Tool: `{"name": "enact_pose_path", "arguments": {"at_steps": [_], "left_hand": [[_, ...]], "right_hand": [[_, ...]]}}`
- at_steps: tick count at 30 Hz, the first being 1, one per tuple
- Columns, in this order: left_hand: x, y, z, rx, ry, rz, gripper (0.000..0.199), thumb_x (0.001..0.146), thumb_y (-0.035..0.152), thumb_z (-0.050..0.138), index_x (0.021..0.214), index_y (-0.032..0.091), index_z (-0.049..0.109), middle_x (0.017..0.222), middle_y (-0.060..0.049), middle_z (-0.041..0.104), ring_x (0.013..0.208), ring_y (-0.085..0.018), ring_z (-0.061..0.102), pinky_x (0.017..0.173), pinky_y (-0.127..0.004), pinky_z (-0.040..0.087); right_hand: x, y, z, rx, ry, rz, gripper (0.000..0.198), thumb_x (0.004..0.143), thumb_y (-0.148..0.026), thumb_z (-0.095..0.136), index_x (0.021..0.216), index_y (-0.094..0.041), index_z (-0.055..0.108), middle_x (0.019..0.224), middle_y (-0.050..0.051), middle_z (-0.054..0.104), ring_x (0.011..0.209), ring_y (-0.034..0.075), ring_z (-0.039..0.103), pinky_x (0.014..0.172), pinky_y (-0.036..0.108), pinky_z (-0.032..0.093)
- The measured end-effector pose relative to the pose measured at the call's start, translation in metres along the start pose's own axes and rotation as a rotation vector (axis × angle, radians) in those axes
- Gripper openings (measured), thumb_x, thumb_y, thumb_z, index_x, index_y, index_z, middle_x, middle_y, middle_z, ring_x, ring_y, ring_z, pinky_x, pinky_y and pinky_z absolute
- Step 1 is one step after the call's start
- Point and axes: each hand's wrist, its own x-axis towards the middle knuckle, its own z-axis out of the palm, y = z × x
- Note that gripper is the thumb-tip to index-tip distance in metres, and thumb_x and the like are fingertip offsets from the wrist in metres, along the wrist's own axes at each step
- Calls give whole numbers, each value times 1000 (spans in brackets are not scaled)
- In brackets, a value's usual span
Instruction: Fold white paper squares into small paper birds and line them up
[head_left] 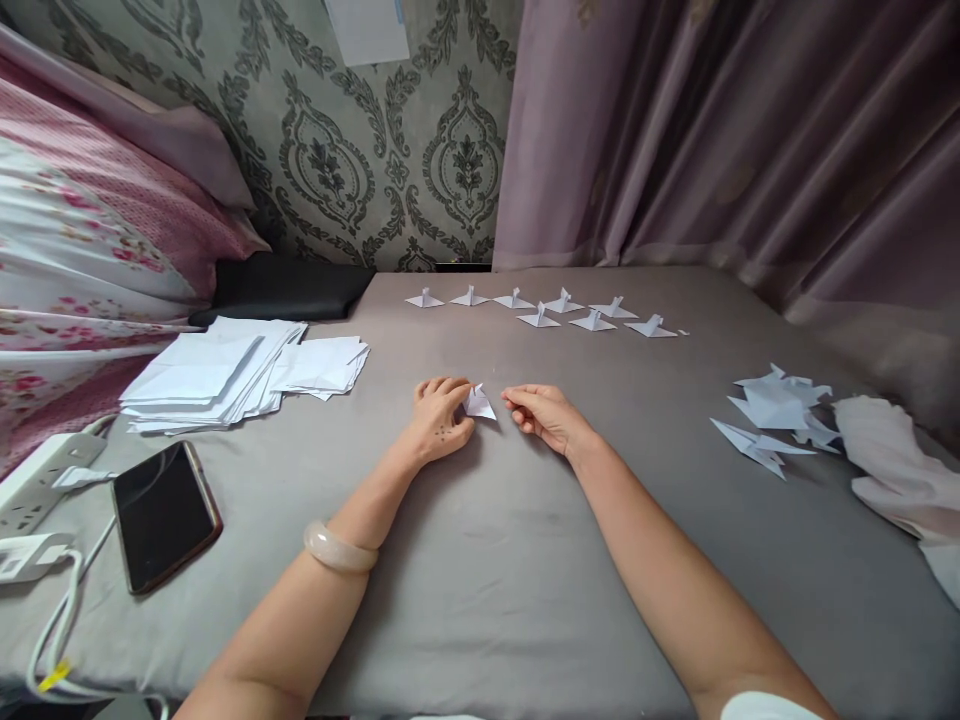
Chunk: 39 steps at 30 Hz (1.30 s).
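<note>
Folded paper [481,404], held in left grip [441,420]

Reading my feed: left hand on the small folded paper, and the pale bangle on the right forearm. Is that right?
Not quite: the head view shows the pale bangle on the left forearm. The left hand is indeed on the small folded paper.

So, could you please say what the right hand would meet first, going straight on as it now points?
The right hand would probably meet the white origami piece at the left hand first, though height above the bed-like surface is unclear.
</note>
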Motion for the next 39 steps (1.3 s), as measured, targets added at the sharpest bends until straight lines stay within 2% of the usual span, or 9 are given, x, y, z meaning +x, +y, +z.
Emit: {"name": "enact_pose_path", "arguments": {"at_steps": [7, 12, 17, 22, 25, 28, 31, 35, 39], "left_hand": [[-14, 16, -4, 153, 32, -124, 43, 76, 26, 52, 118, 21, 60, 105, -10, 63, 100, -27, 53, 88, -41, 35], [-14, 25, -1, 16, 31, -253, 26, 82, 31, 51, 102, 21, 63, 82, -4, 66, 83, -22, 58, 79, -35, 37], [-10, 17, 1, -73, 48, -246, 14, 82, 23, 53, 84, 20, 67, 78, -4, 67, 75, -19, 58, 71, -30, 38], [-7, 3, 3, -154, 11, -230, 8, 80, 20, 58, 81, 20, 66, 85, -5, 65, 83, -20, 56, 76, -32, 41], [-6, -4, 5, -275, 88, -220, 22, 75, 23, 66, 96, 20, 61, 98, -5, 64, 91, -20, 55, 80, -33, 43], [-5, -6, 10, -372, 153, -86, 35, 76, 23, 66, 109, 23, 56, 107, -5, 62, 98, -20, 54, 85, -32, 43], [-2, -3, 16, -473, 111, -16, 23, 79, 22, 62, 102, 22, 59, 96, -3, 63, 89, -17, 56, 77, -27, 43], [1, 4, 18, -499, 73, -104, 13, 80, 20, 58, 93, 19, 61, 79, 0, 61, 68, -12, 51, 65, -23, 41], [1, 6, 14, -456, 79, -121, 12, 79, 18, 56, 90, 18, 62, 77, 1, 60, 67, -11, 51, 66, -23, 41]], "right_hand": [[5, 7, 2, -60, 112, -128, 10, 79, -23, 59, 73, -14, 61, 63, -1, 56, 44, 4, 44, 36, 16, 31], [5, 18, 2, -199, 161, -322, 10, 76, -25, 61, 78, -17, 67, 72, 0, 61, 57, 8, 51, 51, 20, 40], [-3, 29, 8, -784, 159, -619, 16, 77, -26, 63, 91, -22, 70, 93, 2, 64, 70, 12, 55, 73, 27, 44], [-7, 31, 14, -1118, 160, -615, 15, 86, -31, 57, 92, -24, 69, 100, 4, 62, 82, 16, 59, 68, 27, 41], [-8, 24, 12, -1164, 86, -633, 17, 91, -25, 51, 93, -25, 68, 101, 3, 62, 82, 14, 59, 69, 25, 40], [-9, 18, 8, -1192, 7, -683, 18, 92, -24, 50, 97, -24, 67, 102, 3, 61, 89, 15, 58, 70, 25, 40], [-6, 18, 4, -1192, -33, -718, 18, 93, -22, 48, 95, -23, 66, 99, 4, 62, 93, 16, 57, 72, 25, 40], [0, 25, 1, -1065, 14, -698, 10, 86, -19, 54, 93, -22, 61, 90, 2, 63, 81, 15, 58, 70, 26, 41], [2, 30, 0, -933, 87, -724, 8, 81, -18, 55, 87, -21, 60, 85, 0, 62, 69, 12, 56, 68, 25, 42]]}}
